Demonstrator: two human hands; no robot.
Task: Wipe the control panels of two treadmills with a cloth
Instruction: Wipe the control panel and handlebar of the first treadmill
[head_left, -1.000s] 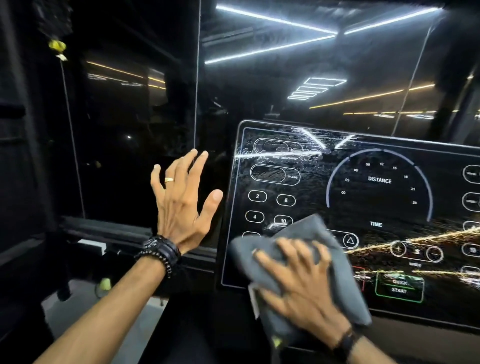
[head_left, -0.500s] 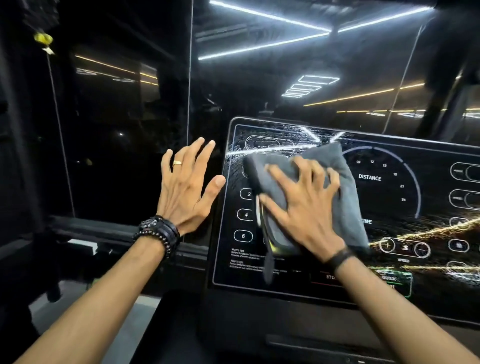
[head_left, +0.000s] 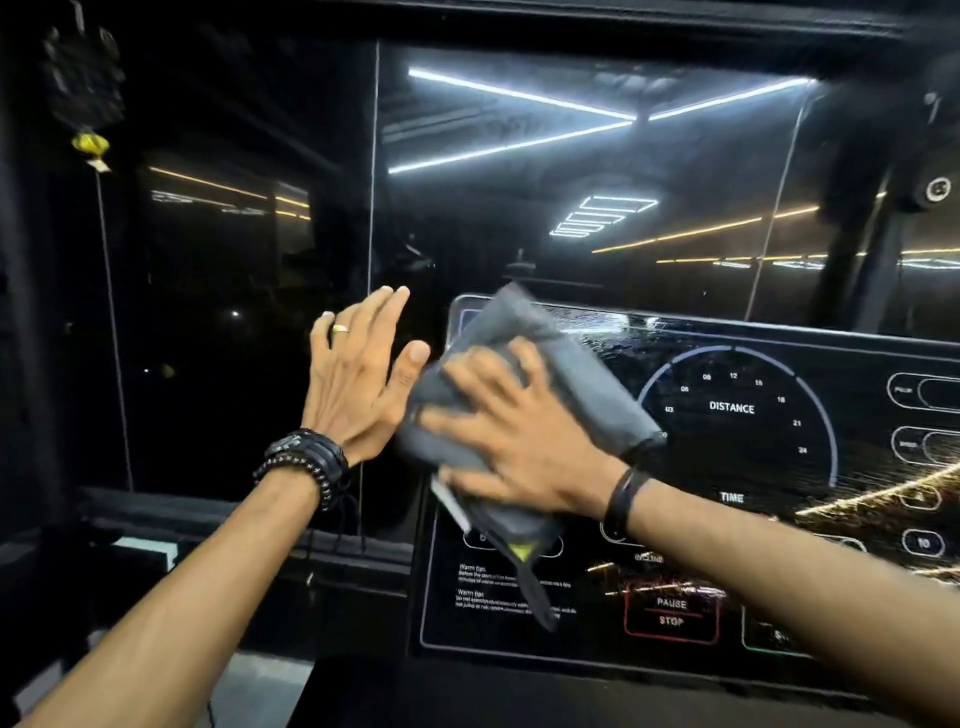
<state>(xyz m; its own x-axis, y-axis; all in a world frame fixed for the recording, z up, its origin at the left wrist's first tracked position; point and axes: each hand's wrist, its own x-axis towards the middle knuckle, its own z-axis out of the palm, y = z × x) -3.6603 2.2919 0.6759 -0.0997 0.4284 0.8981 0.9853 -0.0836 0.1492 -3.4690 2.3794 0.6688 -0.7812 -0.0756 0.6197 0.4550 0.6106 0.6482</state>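
The right hand (head_left: 524, 436) lies flat on a folded grey cloth (head_left: 561, 374), fingers spread wide, and presses it on the top left corner of the shiny black treadmill control panel (head_left: 737, 519). The left hand (head_left: 358, 379) is open beside the panel, holding nothing, thumb just beside the cloth. It wears a gold ring (head_left: 340, 328) and black wrist bands (head_left: 304, 460).

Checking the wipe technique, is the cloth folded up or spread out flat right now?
Folded: the gray cloth is a thick, layered pad under the right hand.
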